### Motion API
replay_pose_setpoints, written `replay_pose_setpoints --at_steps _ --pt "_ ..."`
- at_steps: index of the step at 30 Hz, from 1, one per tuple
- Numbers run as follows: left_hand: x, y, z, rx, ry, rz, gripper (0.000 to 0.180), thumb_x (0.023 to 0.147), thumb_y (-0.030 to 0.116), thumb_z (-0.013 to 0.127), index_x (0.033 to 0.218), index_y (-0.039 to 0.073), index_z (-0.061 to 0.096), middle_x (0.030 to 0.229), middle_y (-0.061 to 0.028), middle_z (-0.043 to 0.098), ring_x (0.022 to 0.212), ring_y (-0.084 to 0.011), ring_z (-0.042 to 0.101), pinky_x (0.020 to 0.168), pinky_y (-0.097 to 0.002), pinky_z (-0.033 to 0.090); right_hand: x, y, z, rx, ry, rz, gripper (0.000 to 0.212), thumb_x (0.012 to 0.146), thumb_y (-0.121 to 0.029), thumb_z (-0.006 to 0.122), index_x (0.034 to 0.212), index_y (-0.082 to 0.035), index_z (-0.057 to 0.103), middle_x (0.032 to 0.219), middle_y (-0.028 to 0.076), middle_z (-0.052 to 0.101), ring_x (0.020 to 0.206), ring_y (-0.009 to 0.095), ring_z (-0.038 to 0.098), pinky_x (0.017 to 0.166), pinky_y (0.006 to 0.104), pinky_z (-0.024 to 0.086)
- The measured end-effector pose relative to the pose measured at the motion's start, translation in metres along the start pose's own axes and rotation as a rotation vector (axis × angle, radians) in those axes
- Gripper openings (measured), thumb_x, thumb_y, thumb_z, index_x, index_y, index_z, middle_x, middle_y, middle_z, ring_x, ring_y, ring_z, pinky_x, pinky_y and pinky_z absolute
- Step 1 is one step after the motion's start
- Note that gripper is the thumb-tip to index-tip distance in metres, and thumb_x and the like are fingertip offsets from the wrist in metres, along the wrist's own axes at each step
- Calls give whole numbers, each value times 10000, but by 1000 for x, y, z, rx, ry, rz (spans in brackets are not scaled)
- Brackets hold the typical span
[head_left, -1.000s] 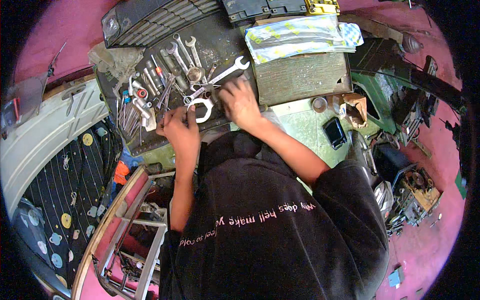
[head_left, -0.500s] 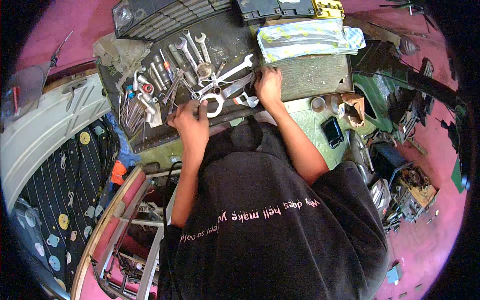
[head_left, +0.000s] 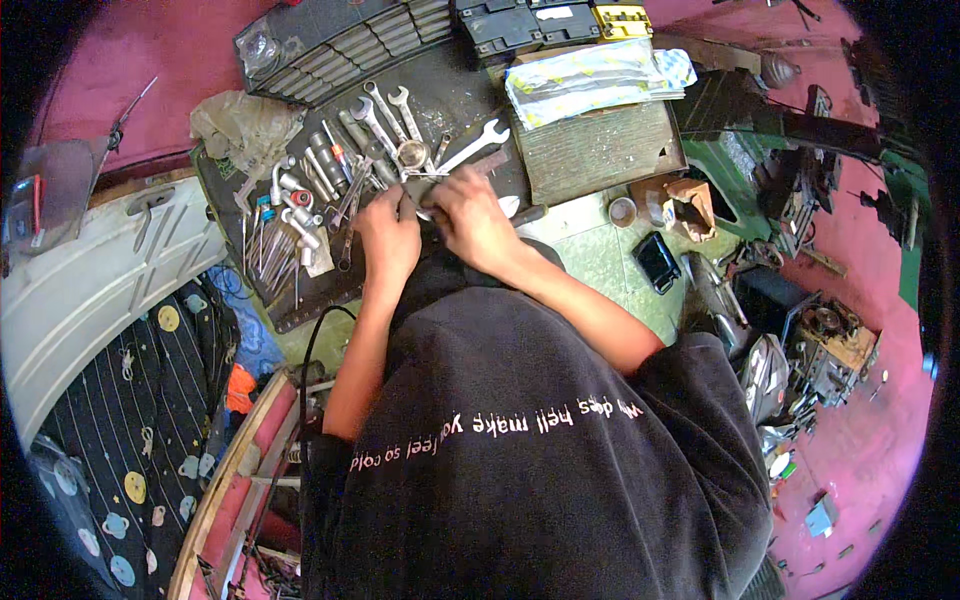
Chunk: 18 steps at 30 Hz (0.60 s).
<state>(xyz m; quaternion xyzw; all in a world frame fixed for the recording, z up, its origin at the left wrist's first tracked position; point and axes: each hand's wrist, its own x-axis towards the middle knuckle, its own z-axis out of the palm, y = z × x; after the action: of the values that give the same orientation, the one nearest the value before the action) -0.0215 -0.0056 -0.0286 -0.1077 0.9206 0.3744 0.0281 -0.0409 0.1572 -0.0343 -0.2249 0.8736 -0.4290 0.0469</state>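
Observation:
My left hand [head_left: 388, 238] is closed, its fingertips pinched at the near edge of the tools on the dark worktop [head_left: 335, 295]. Close beside it, my right hand [head_left: 472, 222] curls its fingers toward the left one. A greyish, blurred piece [head_left: 420, 190] shows between the two hands; its kind is unclear and the fingers cover much of it. Just beyond lie an open-ended wrench [head_left: 478, 146], a round metal piece [head_left: 411, 154] and several combination wrenches [head_left: 376, 115]. Sockets [head_left: 300, 200] and thin rods [head_left: 272, 250] are heaped left of my left hand.
A black slatted grille [head_left: 355, 55] stands at the back, with batteries [head_left: 510, 28] beside it. A plastic-wrapped package [head_left: 590, 80] rests on a finned panel [head_left: 600, 150] at the right. Beyond the worktop's right side are a cup [head_left: 622, 211] and a black tray-like object [head_left: 656, 262].
My right hand has moved left from the finned panel's edge to meet my left hand. The white ring that showed beside my left hand is now hidden. The view has shifted slightly.

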Motion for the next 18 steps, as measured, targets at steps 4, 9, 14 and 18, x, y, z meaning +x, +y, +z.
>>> replay_pose_setpoints --at_steps 4,9,14,18 --pt "9 15 -13 22 -115 -83 235 973 142 645 1084 -37 751 968 -264 740 892 -362 750 826 -412 555 13 11 -5 -182 43 -65 211 771 -62 692 980 -75 708 995 112 672 1043 351 575 929 470 476" --pt "10 15 -15 -113 -75 -52 236 978 170 671 1059 -33 758 956 -219 766 858 -327 758 826 -397 555 5 26 -5 -171 105 -145 230 783 -61 710 1012 -83 713 1003 92 657 1026 354 568 930 469 485" --pt "14 8 -16 -108 -109 -15 236 968 188 685 1049 -19 765 949 -219 766 862 -342 756 827 -404 554 6 24 -12 -107 156 -151 295 747 19 721 1020 -89 739 1000 107 660 1006 365 581 892 465 523" --pt "15 -3 -18 -119 -105 -23 236 964 193 689 1049 -13 766 934 -227 762 862 -348 756 818 -407 554 3 53 -14 -268 161 40 291 769 19 698 1037 -79 759 1002 137 683 1028 382 588 906 476 518"
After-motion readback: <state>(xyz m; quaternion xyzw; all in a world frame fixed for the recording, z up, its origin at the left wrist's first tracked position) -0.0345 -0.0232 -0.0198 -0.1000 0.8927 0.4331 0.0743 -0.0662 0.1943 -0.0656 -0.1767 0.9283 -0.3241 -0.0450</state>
